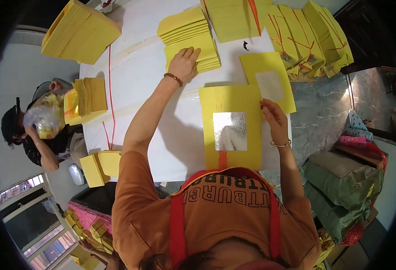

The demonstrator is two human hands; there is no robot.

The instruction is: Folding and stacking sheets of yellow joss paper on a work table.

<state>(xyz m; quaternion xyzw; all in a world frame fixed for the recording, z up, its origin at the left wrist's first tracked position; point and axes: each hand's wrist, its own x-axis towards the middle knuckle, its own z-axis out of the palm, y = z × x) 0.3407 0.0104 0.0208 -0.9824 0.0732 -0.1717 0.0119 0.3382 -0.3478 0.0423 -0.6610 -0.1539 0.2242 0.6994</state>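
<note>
My left hand (185,64) lies with its fingers stretched out on a fanned stack of yellow paper (189,38) at the far side of the table. Close in front of my body is a yellow paper sheet (231,101) with a shiny silver square (230,131) on it and a reddish-orange band at its near end. At this sheet's right edge, the fingers of my right hand (275,119) are pinched together on the paper. Partly under it, to the upper right, lies another yellow sheet (284,72) with a paler grey square.
Bundles of yellow paper tied with red string (301,33) stand far right. Yellow stacks (81,31) sit along the left side of the white table (139,67). A person (38,121) holding a clear plastic bag is at left. Green wrapped packages (337,180) stand at right.
</note>
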